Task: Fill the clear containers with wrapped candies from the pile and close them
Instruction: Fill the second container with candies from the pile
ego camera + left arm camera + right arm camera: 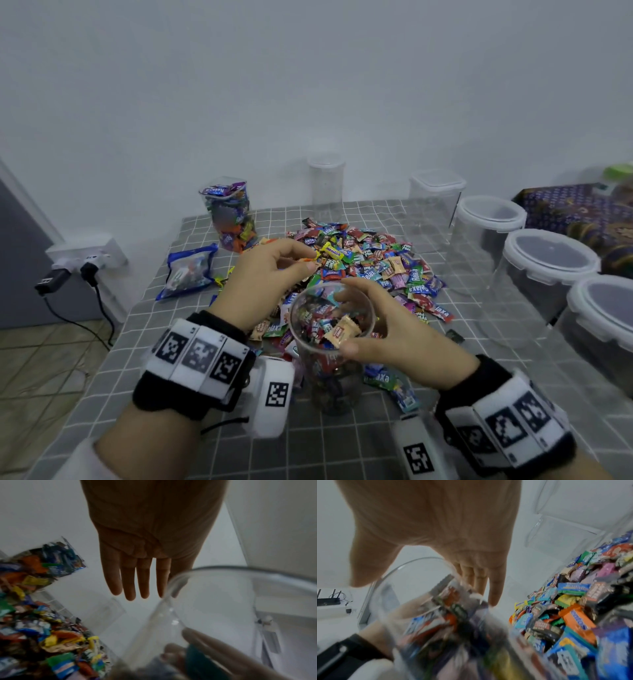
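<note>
A clear round container (pixel 330 373), lidless and holding wrapped candies up near its rim, stands at the table's near middle. My right hand (pixel 373 322) grips it at the rim, thumb on the near side and fingers curled over the far side; the right wrist view shows the same hand (pixel 479 585) on the container (pixel 412 588). My left hand (pixel 305 267) hovers over the near edge of the candy pile (pixel 370 267). In the left wrist view its fingers (pixel 130 588) are straight and hold nothing, beside the container's rim (pixel 223 569).
A filled lidless container (pixel 229 216) and a blue candy bag (pixel 188 270) sit at the back left. Two empty clear containers (pixel 325 185) (pixel 435 202) stand behind the pile. Three lidded tubs (pixel 548 260) line the right side. A power strip (pixel 85 253) lies off the table's left edge.
</note>
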### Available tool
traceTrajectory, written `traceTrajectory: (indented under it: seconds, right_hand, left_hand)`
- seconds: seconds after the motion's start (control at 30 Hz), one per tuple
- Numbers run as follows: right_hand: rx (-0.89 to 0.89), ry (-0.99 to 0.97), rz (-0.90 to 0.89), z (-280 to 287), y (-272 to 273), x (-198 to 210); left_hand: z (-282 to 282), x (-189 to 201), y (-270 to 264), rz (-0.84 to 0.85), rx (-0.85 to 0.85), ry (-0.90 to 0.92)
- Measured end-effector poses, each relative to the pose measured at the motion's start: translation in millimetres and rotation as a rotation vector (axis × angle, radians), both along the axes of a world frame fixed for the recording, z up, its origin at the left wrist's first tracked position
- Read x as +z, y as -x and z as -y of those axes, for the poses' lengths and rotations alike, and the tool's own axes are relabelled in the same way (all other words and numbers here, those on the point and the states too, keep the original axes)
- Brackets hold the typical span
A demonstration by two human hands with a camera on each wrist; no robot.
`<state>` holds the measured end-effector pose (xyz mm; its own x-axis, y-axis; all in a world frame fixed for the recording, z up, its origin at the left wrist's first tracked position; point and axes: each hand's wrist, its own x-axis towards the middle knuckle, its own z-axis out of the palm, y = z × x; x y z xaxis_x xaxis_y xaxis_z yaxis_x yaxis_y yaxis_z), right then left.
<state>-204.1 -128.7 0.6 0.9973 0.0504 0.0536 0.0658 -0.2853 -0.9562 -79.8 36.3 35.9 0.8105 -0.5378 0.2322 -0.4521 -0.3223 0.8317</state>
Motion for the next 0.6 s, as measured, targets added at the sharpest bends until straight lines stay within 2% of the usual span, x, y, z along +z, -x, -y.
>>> traceTrajectory:
  seconds: [0.07, 0.17, 0.23, 0.3, 0.43, 0.6]
  right_hand:
    - [0.008, -0.022, -0.023, 10, -3, 8]
    - [-0.141, 0.047, -0.005, 25, -16, 16]
    - [-0.221, 0.143, -0.037, 33, -29, 20]
    - [-0.243, 0.321, -0.099, 40, -45, 18]
    - [-0.185, 0.692, -0.209, 46, -82, 7]
    - [-0.014, 0.921, -0.369, 39, -111, -3]
  left_hand:
    - [0, -10, -14, -0.036, 0.009, -0.089]
    - [4, -21, -31, -0.026, 0.011, -0.243]
    - [10, -25, -39, 0.025, 0.001, -0.398]
    - [19, -28, -45, 0.039, -0.002, -0.536]
    - [36, -37, -60, 0.014, -0.065, -0.787]
    - [49, -47, -68, -0.013, -0.153, -0.95]
